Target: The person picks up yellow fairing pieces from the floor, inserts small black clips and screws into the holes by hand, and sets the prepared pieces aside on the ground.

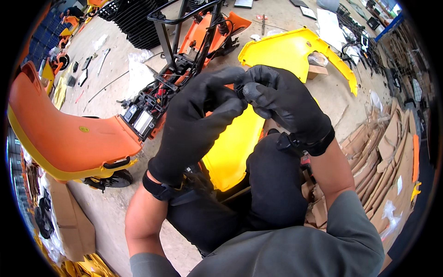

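Both my hands wear black gloves and meet in front of my chest, fingertips together. My left hand (pixel 198 115) curls with thumb and fingers pinched toward the right. Against it, my right hand (pixel 281 99) is closed, its thumb pressed to the fingers. A small dark piece (pixel 239 88) seems to sit between the fingertips; its kind is too hidden to tell. Below the hands, a yellow plastic panel (pixel 233 152) lies between my knees. Beyond them, a second yellow panel (pixel 277 48) with a curved arm rests on the floor.
At left stands a vehicle with an orange seat (pixel 83 131) and an open black frame (pixel 173 51). Flattened cardboard (pixel 369 152) is piled at right. Black crates (pixel 131 23) are stacked at the back. A wrench (pixel 103 61) and plastic wrapping (pixel 138 71) lie on the concrete floor.
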Available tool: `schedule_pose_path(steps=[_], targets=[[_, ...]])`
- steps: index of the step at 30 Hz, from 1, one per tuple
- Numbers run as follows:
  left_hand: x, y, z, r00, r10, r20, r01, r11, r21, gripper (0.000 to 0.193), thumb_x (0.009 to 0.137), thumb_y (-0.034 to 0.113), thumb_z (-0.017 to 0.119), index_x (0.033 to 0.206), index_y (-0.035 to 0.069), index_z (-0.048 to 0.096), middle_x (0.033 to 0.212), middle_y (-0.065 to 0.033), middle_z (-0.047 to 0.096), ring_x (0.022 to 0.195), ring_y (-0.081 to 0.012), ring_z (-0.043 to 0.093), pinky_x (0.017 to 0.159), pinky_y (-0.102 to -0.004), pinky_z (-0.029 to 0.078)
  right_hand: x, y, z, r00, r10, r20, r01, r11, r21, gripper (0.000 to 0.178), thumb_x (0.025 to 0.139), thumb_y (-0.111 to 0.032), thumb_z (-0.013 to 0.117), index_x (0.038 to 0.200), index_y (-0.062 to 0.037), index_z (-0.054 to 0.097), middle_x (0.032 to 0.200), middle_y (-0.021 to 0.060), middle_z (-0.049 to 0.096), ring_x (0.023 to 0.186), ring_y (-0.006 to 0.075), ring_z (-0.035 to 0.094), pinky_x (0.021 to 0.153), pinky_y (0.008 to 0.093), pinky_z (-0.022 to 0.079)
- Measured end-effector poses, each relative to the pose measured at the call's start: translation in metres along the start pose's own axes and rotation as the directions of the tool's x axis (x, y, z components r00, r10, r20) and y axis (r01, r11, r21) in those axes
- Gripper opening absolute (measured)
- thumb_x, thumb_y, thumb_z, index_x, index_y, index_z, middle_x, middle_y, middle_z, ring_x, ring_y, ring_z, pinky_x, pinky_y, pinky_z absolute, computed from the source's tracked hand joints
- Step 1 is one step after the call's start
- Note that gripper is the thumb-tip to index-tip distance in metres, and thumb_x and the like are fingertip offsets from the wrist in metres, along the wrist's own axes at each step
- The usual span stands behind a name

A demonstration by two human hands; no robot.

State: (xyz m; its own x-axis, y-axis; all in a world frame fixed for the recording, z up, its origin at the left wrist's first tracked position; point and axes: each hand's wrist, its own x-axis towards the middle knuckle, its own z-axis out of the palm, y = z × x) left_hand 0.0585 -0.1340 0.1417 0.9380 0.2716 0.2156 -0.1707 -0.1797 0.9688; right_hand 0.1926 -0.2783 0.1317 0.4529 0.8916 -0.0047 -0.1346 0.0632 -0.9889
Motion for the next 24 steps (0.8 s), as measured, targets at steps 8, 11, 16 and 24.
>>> schedule_pose_path(steps=[8, 11, 16, 24], targets=[[0.005, 0.006, 0.006, 0.944, 0.327, -0.053, -0.271, 0.855, 0.443, 0.037, 0.075, -0.002, 0.071, 0.111, 0.003, 0.064, 0.095, -0.0047, 0.065, 0.079, -0.0116, 0.060, 0.074, -0.0229, 0.048, -0.002, 0.002, 0.004, 0.994, 0.084, 0.071, -0.101, 0.950, 0.295, 0.021, 0.094, -0.018, 0.057, 0.103, 0.0009, 0.059, 0.079, -0.0004, 0.057, 0.058, 0.0023, 0.047, 0.054, 0.0157, 0.038], [0.007, 0.007, 0.004, 0.918, 0.397, 0.002, -0.333, 0.766, 0.551, 0.036, 0.072, 0.000, 0.074, 0.107, 0.004, 0.066, 0.095, -0.0074, 0.066, 0.080, -0.0158, 0.062, 0.073, -0.0246, 0.049, -0.005, 0.001, 0.004, 0.993, 0.088, 0.079, -0.109, 0.942, 0.316, 0.022, 0.097, -0.014, 0.050, 0.114, -0.0010, 0.056, 0.084, -0.0009, 0.059, 0.063, 0.0010, 0.047, 0.054, 0.0140, 0.037], [0.004, 0.006, 0.004, 0.913, 0.408, 0.002, -0.333, 0.741, 0.583, 0.036, 0.070, 0.001, 0.076, 0.105, 0.004, 0.067, 0.094, -0.0087, 0.067, 0.080, -0.0183, 0.063, 0.071, -0.0260, 0.051, -0.007, -0.004, 0.004, 0.993, 0.107, 0.049, -0.116, 0.967, 0.228, 0.024, 0.093, -0.018, 0.057, 0.106, 0.0015, 0.059, 0.085, 0.0003, 0.060, 0.064, 0.0034, 0.050, 0.059, 0.0177, 0.041], [0.001, 0.008, 0.006, 0.915, 0.404, 0.012, -0.325, 0.717, 0.617, 0.035, 0.070, 0.001, 0.076, 0.104, 0.005, 0.067, 0.087, -0.0081, 0.066, 0.073, -0.0176, 0.064, 0.064, -0.0256, 0.050, -0.014, -0.007, 0.014, 0.999, 0.028, -0.046, -0.028, 1.000, 0.002, 0.026, 0.086, -0.019, 0.064, 0.101, 0.0019, 0.063, 0.081, -0.0004, 0.061, 0.071, 0.0030, 0.051, 0.064, 0.0187, 0.041]])
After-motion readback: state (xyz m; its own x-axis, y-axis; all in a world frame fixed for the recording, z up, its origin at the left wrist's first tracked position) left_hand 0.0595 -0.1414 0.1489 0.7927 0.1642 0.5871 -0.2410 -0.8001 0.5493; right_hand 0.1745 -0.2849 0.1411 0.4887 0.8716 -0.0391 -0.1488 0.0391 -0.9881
